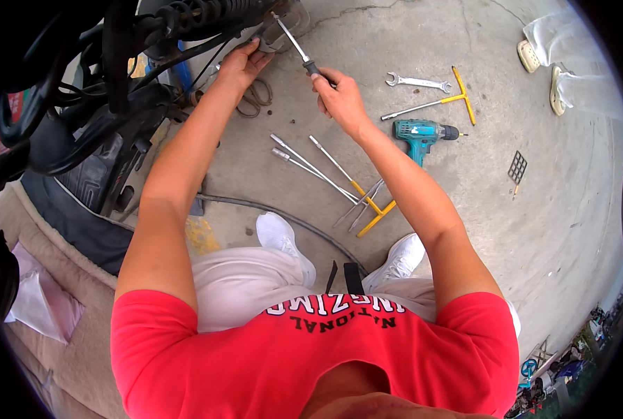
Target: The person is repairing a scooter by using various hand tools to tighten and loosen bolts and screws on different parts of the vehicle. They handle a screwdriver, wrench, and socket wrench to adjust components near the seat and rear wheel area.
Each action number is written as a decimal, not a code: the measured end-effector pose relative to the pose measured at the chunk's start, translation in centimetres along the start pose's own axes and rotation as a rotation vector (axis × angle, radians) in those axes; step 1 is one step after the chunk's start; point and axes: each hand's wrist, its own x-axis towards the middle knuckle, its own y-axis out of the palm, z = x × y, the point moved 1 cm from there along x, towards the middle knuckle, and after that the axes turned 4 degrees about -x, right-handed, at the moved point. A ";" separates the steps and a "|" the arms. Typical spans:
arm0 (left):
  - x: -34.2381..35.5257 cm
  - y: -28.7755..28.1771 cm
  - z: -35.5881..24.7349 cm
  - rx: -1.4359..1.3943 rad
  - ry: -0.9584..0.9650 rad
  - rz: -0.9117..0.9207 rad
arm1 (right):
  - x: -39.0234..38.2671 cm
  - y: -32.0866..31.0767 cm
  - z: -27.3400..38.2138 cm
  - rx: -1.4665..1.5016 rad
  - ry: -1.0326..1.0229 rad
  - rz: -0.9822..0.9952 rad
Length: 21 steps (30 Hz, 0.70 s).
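My right hand point(336, 94) is closed around the dark handle of a long steel-shafted tool point(294, 42), whose tip meets a small fitting on the underside of a dark machine frame with coiled springs point(196, 17). My left hand point(241, 63) grips a curved metal bracket point(273, 40) beside that tip, fingers bent round its lower part. Below my left hand, a looped cord or cable point(255, 98) lies on the concrete.
Several long socket T-wrenches point(367, 227), a yellow-handled one point(465, 98), a spanner point(419, 83) and a teal drill point(416, 136) lie at my right, near a black grid point(517, 167). Plastic-covered clogs point(528, 56) are at upper right. A hose point(255, 206) crosses near my feet; padded fabric point(60, 272) is at left.
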 end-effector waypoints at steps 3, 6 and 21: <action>-0.6 0.5 -0.5 0.061 0.039 -0.027 | 0.9 -0.1 -0.6 -0.038 -0.004 -0.049; -1.8 0.7 -0.8 0.107 0.091 0.001 | 1.5 0.1 -1.1 -0.044 -0.018 -0.057; -3.8 1.1 -1.5 0.166 0.182 0.042 | 1.7 0.5 -0.7 -0.091 -0.050 -0.059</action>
